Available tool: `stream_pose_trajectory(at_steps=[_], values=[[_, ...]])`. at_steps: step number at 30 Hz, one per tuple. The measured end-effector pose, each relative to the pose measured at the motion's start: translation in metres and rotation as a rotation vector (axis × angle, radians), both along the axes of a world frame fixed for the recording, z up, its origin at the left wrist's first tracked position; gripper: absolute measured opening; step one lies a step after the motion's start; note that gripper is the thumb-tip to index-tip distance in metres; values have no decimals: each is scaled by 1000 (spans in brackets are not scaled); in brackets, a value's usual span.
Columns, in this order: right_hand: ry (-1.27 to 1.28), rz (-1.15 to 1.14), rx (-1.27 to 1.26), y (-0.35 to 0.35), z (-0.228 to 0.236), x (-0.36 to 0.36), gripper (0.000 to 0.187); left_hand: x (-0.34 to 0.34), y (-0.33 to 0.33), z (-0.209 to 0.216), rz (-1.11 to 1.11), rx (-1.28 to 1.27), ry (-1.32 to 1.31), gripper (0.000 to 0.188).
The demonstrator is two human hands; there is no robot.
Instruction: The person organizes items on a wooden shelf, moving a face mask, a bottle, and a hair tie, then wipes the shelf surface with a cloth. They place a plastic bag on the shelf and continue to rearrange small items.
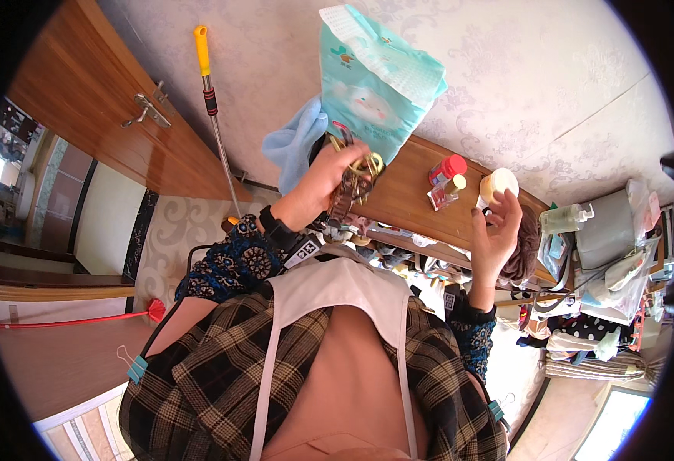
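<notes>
My left hand [329, 177] is closed around a bunch of brown and yellow-green pieces [361, 173] that look like hair clips, with a thin red part poking out on top. It is above the left end of a wooden cabinet top [410, 203], in front of a turquoise soft package [375, 92] and a light blue cloth [295, 146]. My right hand [497, 238] is raised with fingers apart and bent, nearest a cream round tub [498, 183]; contact cannot be made out. Left of the tub are a red-lidded jar [448, 169] and a small yellow-capped bottle [446, 194].
Beyond my right hand are a brown fluffy thing [527, 246] and a clear pump bottle [566, 219] among bags. Various items fill the shelf [406, 242] below the cabinet top. At left, a yellow-handled pole [208, 92] leans by a wooden door [106, 92].
</notes>
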State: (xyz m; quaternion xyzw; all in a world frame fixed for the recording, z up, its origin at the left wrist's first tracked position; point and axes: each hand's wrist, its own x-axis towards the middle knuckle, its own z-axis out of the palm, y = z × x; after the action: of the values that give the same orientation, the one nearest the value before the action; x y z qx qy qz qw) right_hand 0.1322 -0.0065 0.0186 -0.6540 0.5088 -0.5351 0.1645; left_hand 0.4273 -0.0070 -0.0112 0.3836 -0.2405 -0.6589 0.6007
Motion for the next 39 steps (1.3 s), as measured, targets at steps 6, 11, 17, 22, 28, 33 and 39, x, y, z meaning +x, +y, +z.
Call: stream_pose_trajectory(at_steps=[6, 11, 17, 22, 28, 33, 39], values=[[74, 286, 168, 18, -20, 12, 27, 14, -19, -28, -10, 182, -26, 15], [70, 374, 139, 9, -32, 38, 24, 10, -55, -46, 144, 134, 54, 12], [37, 42, 196, -10, -55, 0, 39, 2, -74, -38, 170, 123, -10, 10], [299, 18, 234, -25, -84, 4, 54, 8, -81, -35, 100, 60, 6, 10], [326, 62, 98, -32, -94, 17, 36, 27, -85, -26, -40, 160, -182, 13], [207, 303, 157, -28, -96, 65, 35, 46, -98, -21, -258, 164, -258, 14], [158, 390, 243, -64, -101, 131, 38, 58, -105, -15, -317, 195, -203, 21]])
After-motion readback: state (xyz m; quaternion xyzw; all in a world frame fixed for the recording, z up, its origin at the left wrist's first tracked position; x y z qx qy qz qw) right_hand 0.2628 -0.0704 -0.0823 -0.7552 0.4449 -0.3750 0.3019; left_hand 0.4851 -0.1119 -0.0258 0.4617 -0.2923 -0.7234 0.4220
